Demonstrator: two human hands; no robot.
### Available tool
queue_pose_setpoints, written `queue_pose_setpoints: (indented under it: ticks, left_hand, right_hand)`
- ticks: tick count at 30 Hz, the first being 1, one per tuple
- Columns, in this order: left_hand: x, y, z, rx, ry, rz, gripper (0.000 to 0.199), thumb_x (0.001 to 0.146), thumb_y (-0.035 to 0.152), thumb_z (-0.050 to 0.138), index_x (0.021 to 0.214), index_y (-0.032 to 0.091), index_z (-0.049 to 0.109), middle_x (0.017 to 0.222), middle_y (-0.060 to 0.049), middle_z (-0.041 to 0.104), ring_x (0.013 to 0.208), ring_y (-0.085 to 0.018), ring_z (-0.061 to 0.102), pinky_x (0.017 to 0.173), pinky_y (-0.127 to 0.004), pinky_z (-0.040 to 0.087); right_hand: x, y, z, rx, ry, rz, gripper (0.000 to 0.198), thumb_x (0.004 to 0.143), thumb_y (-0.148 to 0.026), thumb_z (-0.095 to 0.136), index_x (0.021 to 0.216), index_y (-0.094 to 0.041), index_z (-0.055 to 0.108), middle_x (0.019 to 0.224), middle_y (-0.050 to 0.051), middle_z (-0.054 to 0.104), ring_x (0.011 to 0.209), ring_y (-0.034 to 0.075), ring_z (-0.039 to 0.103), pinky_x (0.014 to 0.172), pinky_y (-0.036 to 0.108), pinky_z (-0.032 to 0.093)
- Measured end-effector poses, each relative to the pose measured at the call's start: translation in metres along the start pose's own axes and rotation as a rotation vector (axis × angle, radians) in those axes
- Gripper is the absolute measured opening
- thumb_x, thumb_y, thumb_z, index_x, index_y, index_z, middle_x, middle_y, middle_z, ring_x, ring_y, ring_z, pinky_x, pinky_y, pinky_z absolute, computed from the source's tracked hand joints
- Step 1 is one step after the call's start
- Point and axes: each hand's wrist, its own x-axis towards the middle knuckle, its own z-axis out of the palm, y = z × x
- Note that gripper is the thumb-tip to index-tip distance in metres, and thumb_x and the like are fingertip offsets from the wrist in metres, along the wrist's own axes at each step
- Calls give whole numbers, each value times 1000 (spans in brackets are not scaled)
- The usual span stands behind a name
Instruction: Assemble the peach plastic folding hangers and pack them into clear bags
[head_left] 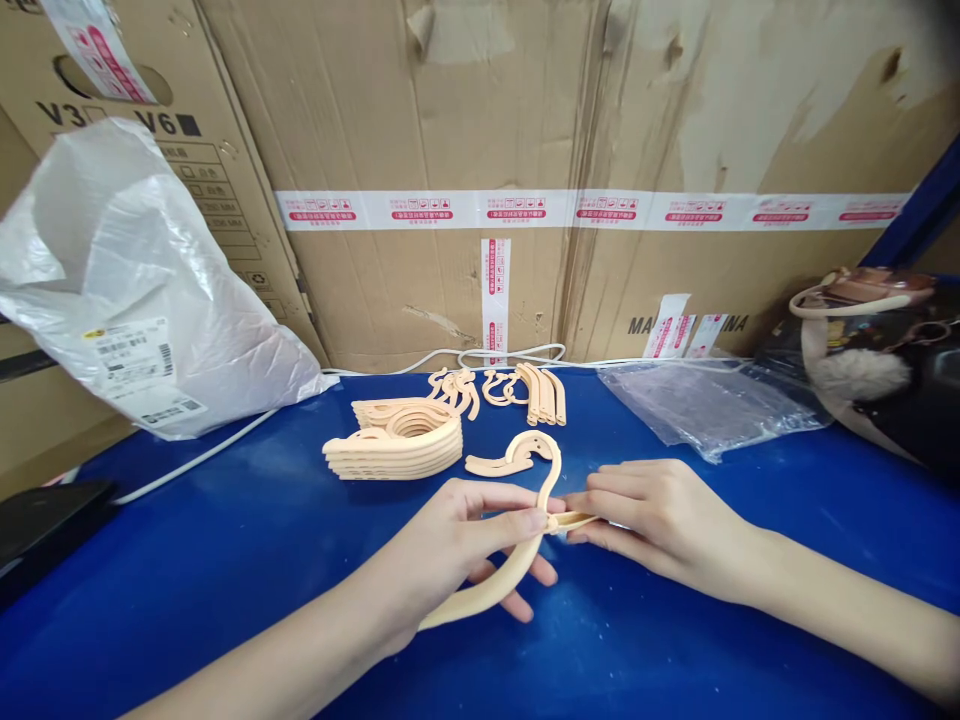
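A cream plastic folding clothes hanger (501, 585) is held between my two hands above the blue table. My left hand (457, 530) pinches it near its centre joint with thumb and forefinger, the other fingers extended below. One curved arm runs down under my left wrist, and the hook (556, 465) rises from the joint. My right hand (667, 515) has its fingers closed round the other arm (574, 520), hiding most of it. Just behind, a loose cream curved part (495, 466) lies on the table, partly overlapped by the hook in view.
Behind lie a stack of cream hanger arms (397, 455), loose hooks (454, 390) and several short curved pieces (544, 393). A white plastic mailer (150, 290) stands left, a clear bag (705, 400) and dark bag (900, 370) right. Cardboard boxes (420, 280) wall the back.
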Motion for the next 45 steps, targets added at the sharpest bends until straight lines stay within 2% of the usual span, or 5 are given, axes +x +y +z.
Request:
queue_pose_setpoints:
  ticks: [11,18,22,30,45]
  left_hand:
    - [3,-7,5,-20,8,-7,18,86,24,67,100,13,72,96,-8,70,74,-15,70,57,-21,58]
    - [3,-4,-2,-53,130,61,22,90,30,64,106,15,68,84,-3,68,58,-11,67,48,-19,57]
    - [3,-3,0,-43,120,0,23,92,29,62,107,13,67,72,-3,67,58,-12,67,48,-17,56]
    - [3,-4,-3,-58,52,-47,29,90,30,64,115,15,66,72,-5,69,62,-14,69,50,-19,58]
    - [5,-5,-7,-59,30,-34,22,84,31,70,98,14,70,71,-2,67,66,-14,68,54,-21,58]
  right_hand:
    - [4,-1,-19,113,60,53,30,101,-31,40,111,-15,65,68,1,58,58,11,53,54,22,35]
    - [2,4,-10,154,-122,89,33,101,-34,37,96,-17,65,72,2,62,61,12,55,58,24,34]
    - [0,3,-3,160,-204,90,34,101,-37,37,107,-19,65,78,2,65,67,14,59,59,25,36]
    - [1,2,-1,24,-85,14,34,101,-37,39,116,-21,64,73,0,63,62,14,56,58,26,35]
    - [1,-3,0,-48,-27,-24,38,102,-37,37,115,-17,66,70,1,61,59,13,56,57,26,37]
